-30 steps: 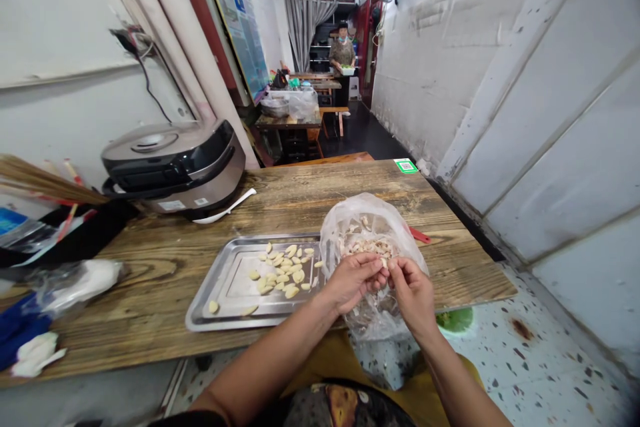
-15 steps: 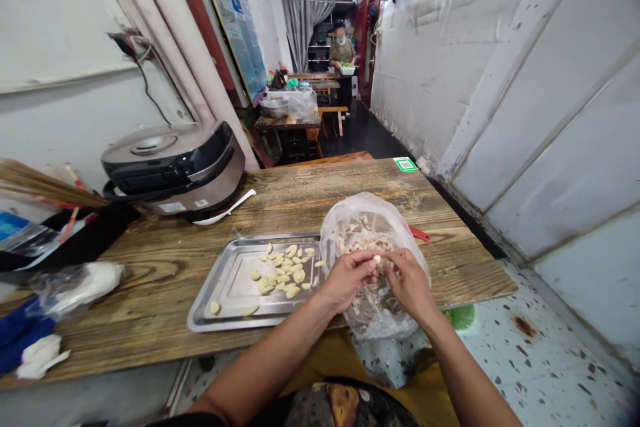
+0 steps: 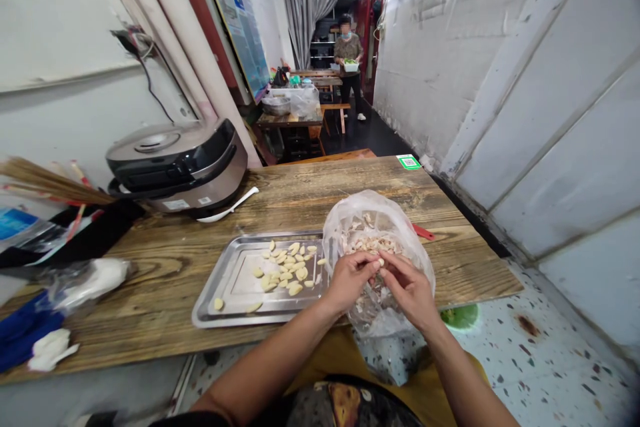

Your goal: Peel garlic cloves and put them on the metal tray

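Over a clear plastic bag, my two hands meet fingertip to fingertip. Between them is a small pale garlic clove. My left hand pinches it from one side, and my right hand closes on it from the other. Inside the bag lie garlic skins and unpeeled cloves, partly hidden by my fingers. Left of the bag, a metal tray carries several peeled garlic cloves, most of them heaped toward its right half.
A rice cooker stands at the back left, with a white spoon before it. A red handle sticks out behind the bag. Chopsticks are at far left. A person holding a white container of greens stands in the aisle.
The person in the background has stepped forward into the aisle with the container. My hands stay over the bag, the fingers shifting slightly around the clove. The view has moved a little.
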The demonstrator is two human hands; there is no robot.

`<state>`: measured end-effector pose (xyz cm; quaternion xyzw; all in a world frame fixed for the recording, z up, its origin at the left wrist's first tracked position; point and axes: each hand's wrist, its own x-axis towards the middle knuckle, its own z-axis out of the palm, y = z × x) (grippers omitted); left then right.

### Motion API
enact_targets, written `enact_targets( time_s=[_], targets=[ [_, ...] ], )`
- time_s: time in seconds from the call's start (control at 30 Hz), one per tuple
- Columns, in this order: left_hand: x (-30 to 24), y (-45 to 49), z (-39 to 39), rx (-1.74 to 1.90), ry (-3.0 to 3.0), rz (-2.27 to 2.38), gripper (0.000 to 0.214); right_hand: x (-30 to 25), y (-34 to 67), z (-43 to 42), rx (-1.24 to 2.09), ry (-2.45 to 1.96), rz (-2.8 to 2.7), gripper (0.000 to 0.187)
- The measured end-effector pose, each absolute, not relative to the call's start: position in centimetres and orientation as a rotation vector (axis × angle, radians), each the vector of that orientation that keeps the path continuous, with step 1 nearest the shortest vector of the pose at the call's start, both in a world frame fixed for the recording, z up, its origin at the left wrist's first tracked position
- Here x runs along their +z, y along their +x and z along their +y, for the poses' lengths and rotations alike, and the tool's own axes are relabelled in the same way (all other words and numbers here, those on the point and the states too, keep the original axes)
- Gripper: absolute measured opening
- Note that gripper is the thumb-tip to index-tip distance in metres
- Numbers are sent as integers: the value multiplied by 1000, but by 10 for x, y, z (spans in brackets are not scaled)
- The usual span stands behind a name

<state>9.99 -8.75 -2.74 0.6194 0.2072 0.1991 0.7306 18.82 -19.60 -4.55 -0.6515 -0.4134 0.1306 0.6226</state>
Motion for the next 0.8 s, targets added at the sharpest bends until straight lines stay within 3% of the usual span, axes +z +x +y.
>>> enact_targets(
  time_s=[0.37,0.5,0.67,0.8],
  targets=[
    [-32,108,-95,464,1218,609,31,-62,180,-195,-35,-1588,-1087,25],
    [-42,101,-89,459,1455,629,22,-68,179,-197,-24,-1771,-1184,15],
    [-36,83,-71,527,1787,640,13,-67,203,-196,153,-1863,-1370,17],
    [-19,51,-40,743,2258,816,13,-68,239,-189,61,-2148,-1381,24]
  ],
)
